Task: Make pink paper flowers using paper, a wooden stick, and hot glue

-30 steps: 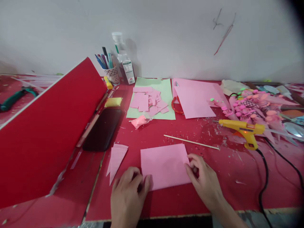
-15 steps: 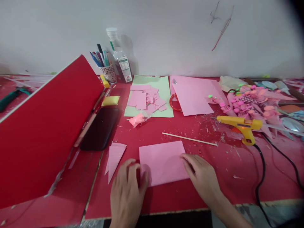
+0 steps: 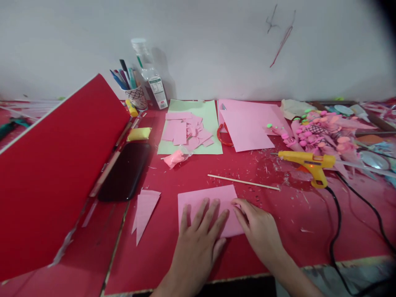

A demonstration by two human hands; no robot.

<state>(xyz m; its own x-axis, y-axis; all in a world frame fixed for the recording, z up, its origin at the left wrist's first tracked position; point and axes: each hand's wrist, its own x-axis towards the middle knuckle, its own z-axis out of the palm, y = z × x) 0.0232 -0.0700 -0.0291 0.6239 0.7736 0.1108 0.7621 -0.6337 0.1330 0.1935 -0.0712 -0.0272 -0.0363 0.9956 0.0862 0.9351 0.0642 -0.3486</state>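
Observation:
A pink sheet of paper (image 3: 206,194) lies on the red tabletop in front of me. My left hand (image 3: 201,237) rests flat on it with fingers spread. At the sheet's right edge, the thumb and forefinger of my right hand (image 3: 261,229) pinch the paper. Left of the sheet are pink paper triangles (image 3: 145,212), partly overlapping. Just beyond its far edge is a thin wooden stick (image 3: 243,182).
A yellow glue gun (image 3: 306,160) with a black cord lies at right, near pink paper cones (image 3: 321,128). Pink scraps (image 3: 179,132) cover a pale green sheet (image 3: 163,142). A dark phone (image 3: 125,173) and a tilted red board (image 3: 55,181) are at left.
My left hand has moved right from the sheet's left edge and now lies flat on top of it. My right hand stays at the right edge. The view has shifted slightly.

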